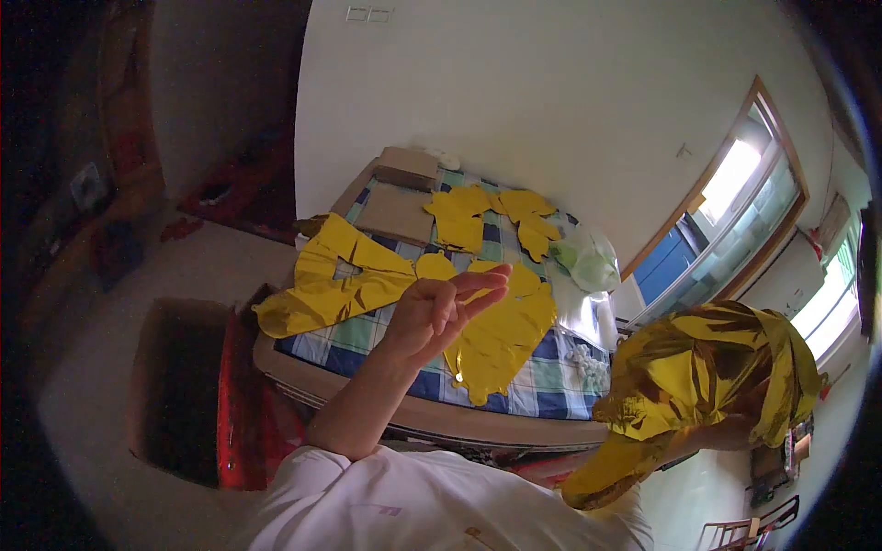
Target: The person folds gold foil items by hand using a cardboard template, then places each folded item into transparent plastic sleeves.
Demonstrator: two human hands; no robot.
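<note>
We face a checked cloth whose near edge runs across in front of us. The largest thing on our right is a crumpled gold foil, raised just outside the cloth's near right corner. Its bulk lies up and to the right, and its long axis slopes down leftward to a tail near our shirt. It is well to the right of our left hand; our right hand is much nearer, tucked beneath the folds. Foil hides those fingers, so we cannot tell how they close.

On the cloth, a flat gold piece points its narrow end at the near edge, a second spreads across the left edge, and two smaller ones lie toward the far edge. A cardboard sheet sits by the far left corner, and a plastic bag at the right edge.

Our left hand is raised over the near half, fingers loosely apart; we see nothing between them.
</note>
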